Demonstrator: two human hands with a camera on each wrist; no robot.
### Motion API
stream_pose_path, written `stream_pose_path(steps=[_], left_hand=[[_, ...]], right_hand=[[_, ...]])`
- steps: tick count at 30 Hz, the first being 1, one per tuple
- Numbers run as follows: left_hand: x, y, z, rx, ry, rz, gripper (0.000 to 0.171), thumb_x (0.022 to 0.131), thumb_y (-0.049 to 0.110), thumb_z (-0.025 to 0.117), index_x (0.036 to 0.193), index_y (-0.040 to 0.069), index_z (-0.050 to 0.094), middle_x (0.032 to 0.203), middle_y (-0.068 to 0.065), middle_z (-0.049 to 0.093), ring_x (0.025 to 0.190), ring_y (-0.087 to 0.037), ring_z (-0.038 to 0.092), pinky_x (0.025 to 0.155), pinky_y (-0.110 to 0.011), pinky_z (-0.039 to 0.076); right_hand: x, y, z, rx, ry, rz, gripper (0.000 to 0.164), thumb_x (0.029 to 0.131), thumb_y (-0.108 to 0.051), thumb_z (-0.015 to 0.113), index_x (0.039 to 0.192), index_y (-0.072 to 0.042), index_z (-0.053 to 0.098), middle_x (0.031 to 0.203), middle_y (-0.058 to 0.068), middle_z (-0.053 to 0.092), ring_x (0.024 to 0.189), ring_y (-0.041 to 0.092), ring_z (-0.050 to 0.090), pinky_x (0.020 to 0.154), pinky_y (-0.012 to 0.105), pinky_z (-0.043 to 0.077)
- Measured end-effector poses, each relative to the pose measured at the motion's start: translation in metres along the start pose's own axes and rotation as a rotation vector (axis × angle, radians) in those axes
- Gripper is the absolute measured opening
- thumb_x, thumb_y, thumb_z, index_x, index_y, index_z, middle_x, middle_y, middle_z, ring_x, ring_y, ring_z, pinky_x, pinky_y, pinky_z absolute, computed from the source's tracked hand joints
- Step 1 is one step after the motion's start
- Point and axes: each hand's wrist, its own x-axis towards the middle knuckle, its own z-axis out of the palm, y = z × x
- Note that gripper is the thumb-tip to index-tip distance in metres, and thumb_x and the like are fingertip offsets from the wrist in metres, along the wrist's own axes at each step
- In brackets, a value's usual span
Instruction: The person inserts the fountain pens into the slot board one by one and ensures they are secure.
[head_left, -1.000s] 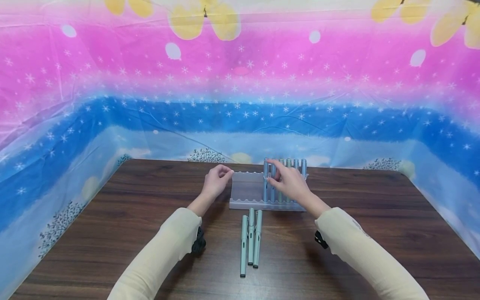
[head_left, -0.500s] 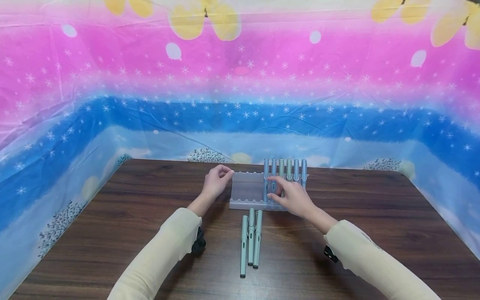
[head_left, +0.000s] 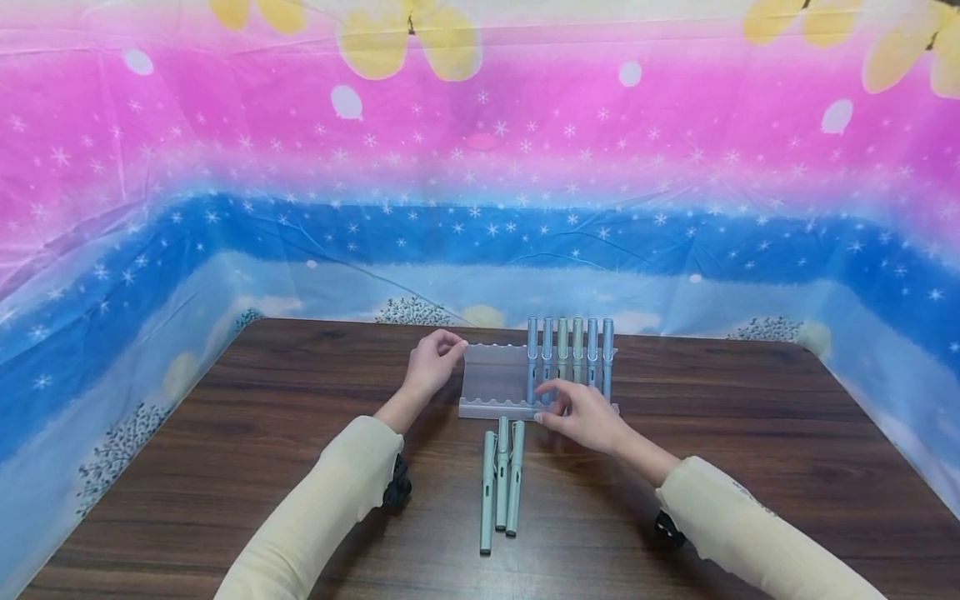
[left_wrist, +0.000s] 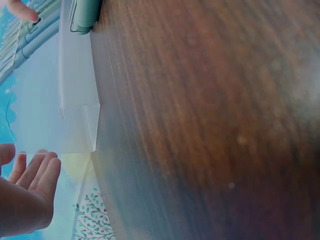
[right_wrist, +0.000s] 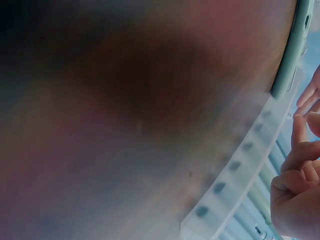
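The left hand (head_left: pixel 429 364) pinches the upper left corner of the translucent stand (head_left: pixel 495 373) between thumb and index finger. The right hand (head_left: pixel 588 417) holds nothing; its thumb and index finger are parted in a wide curve, and it is positioned in front of the right half of the stand, just beside the loose pens. The stand is located on the dark wood-grain table (head_left: pixel 225 433). Six capped pens (head_left: pixel 563 337) occupy neighboring slots in its right half, caps up: two blue, two green, two blue. The slots to their left, behind the scalloped front lip, hold no pens. Three loose green pens (head_left: pixel 502 483) lie on the table in front of the stand, close together, caps directed toward it; the left one extends nearest the person. A printed backdrop (head_left: pixel 480 233) surrounds the far sides of the table.
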Motion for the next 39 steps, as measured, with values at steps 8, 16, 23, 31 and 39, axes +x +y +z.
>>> stream_pose_path(steps=[8, 16, 23, 31, 39], left_hand=[[0.0, -0.001, 0.0, 0.008, 0.001, 0.015, 0.018, 0.088, 0.019, 0.054, 0.094, 0.002, 0.057, 0.09, -0.018, 0.062, 0.084, -0.025, 0.058, 0.074, -0.038, 0.044], [0.0, 0.0, 0.0, 0.004, 0.002, 0.01, 0.018, 0.088, 0.02, 0.054, 0.094, 0.003, 0.057, 0.091, -0.016, 0.062, 0.086, -0.024, 0.058, 0.075, -0.038, 0.044], [0.001, 0.0, 0.0, -0.004, -0.001, -0.001, 0.018, 0.088, 0.02, 0.054, 0.094, 0.003, 0.057, 0.092, -0.016, 0.062, 0.086, -0.024, 0.058, 0.075, -0.037, 0.044], [0.001, 0.0, 0.0, 0.009, 0.003, -0.01, 0.018, 0.088, 0.021, 0.055, 0.094, 0.004, 0.058, 0.091, -0.015, 0.063, 0.086, -0.023, 0.058, 0.074, -0.037, 0.045], [0.001, -0.001, 0.0, 0.011, 0.005, -0.001, 0.018, 0.088, 0.02, 0.054, 0.094, 0.003, 0.058, 0.092, -0.014, 0.063, 0.087, -0.023, 0.058, 0.075, -0.037, 0.044]], right_hand=[[-0.003, -0.009, 0.009, 0.132, -0.083, 0.113, 0.033, 0.082, -0.018, 0.063, 0.111, -0.007, 0.055, 0.066, -0.002, 0.06, 0.053, 0.02, 0.055, 0.043, 0.028, 0.038], [-0.002, -0.014, 0.016, 0.199, -0.134, 0.192, 0.031, 0.083, -0.018, 0.062, 0.111, -0.006, 0.055, 0.067, 0.003, 0.061, 0.056, 0.02, 0.056, 0.048, 0.03, 0.042], [0.001, -0.018, 0.022, 0.125, -0.141, 0.183, 0.032, 0.081, -0.023, 0.064, 0.107, -0.005, 0.056, 0.065, 0.0, 0.06, 0.054, 0.016, 0.055, 0.048, 0.029, 0.042], [0.001, -0.03, 0.024, -0.024, -0.127, 0.116, 0.036, 0.081, -0.03, 0.063, 0.106, -0.005, 0.057, 0.062, -0.005, 0.055, 0.051, 0.01, 0.05, 0.046, 0.028, 0.041], [0.002, -0.029, 0.026, -0.077, -0.172, 0.06, 0.035, 0.081, -0.027, 0.064, 0.106, -0.005, 0.055, 0.059, -0.006, 0.052, 0.05, 0.009, 0.048, 0.046, 0.026, 0.04]])
